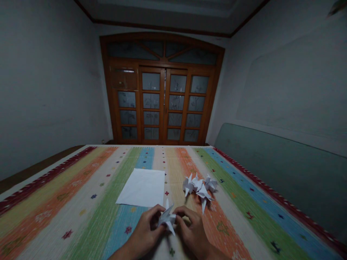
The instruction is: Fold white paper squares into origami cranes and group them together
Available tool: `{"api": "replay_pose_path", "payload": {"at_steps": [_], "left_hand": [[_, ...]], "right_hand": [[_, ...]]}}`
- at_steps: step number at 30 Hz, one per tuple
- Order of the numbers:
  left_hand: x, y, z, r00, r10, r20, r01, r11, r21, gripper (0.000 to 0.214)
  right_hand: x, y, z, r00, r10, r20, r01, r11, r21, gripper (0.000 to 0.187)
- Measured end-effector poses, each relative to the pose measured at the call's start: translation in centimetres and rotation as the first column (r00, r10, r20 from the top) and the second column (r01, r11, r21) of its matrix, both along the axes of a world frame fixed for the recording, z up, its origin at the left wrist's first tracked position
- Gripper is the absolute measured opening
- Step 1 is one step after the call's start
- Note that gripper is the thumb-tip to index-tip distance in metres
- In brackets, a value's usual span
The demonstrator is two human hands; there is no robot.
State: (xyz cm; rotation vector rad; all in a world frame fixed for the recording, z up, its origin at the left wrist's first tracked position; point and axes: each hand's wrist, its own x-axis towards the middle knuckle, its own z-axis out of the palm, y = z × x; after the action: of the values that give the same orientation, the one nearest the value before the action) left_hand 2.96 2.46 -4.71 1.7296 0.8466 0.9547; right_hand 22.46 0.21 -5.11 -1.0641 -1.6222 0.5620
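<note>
Between my two hands is a folded white paper crane (168,219), its pointed tips sticking up and down. My left hand (145,231) pinches it from the left, thumb in front and fingers behind. From the right, my right hand (193,231) closes thumb and forefinger at the crane's edge; its other fingers are curled and partly hidden. Just beyond my right hand lies a cluster of several white paper cranes (199,186), heaped against one another. White square paper (143,187) lies flat beyond my left hand.
A striped, patterned tablecloth (89,213) covers the table. Along the right side stands a pale green padded backrest (271,155). Wooden doors with glass panes (164,104) are at the far end, between plain walls.
</note>
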Motion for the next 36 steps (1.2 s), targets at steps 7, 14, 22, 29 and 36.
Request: {"api": "replay_pose_path", "payload": {"at_steps": [7, 14, 22, 29, 36], "left_hand": [[-0.09, -0.08, 0.16, 1.000, 0.017, 0.019, -0.017, 1.000, -0.002, 0.023], [-0.12, -0.05, -0.25, 0.997, 0.027, -0.069, -0.021, 0.997, 0.077, 0.017], [0.00, -0.17, 0.05, 0.998, 0.012, -0.058, -0.006, 0.996, 0.088, 0.016], [-0.14, -0.40, 0.34, 0.992, 0.018, -0.125, -0.008, 0.997, 0.081, 0.019], [-0.70, -0.24, 0.46, 0.996, -0.050, -0.073, 0.058, 0.992, 0.112, 0.033]], "right_hand": [[-0.14, -0.14, 0.23, 0.996, 0.083, -0.022, -0.083, 0.996, 0.016, 0.013], [-0.15, 0.20, 0.10, 1.000, 0.009, -0.009, -0.008, 0.998, 0.058, 0.017], [-0.22, 0.58, 0.14, 0.996, 0.076, -0.051, -0.075, 0.997, 0.004, 0.016], [-0.19, 0.20, -0.35, 0.991, 0.003, -0.133, 0.007, 0.997, 0.081, 0.018], [-0.01, -0.08, 0.06, 0.986, -0.003, -0.164, 0.012, 0.998, 0.055, 0.015]]}}
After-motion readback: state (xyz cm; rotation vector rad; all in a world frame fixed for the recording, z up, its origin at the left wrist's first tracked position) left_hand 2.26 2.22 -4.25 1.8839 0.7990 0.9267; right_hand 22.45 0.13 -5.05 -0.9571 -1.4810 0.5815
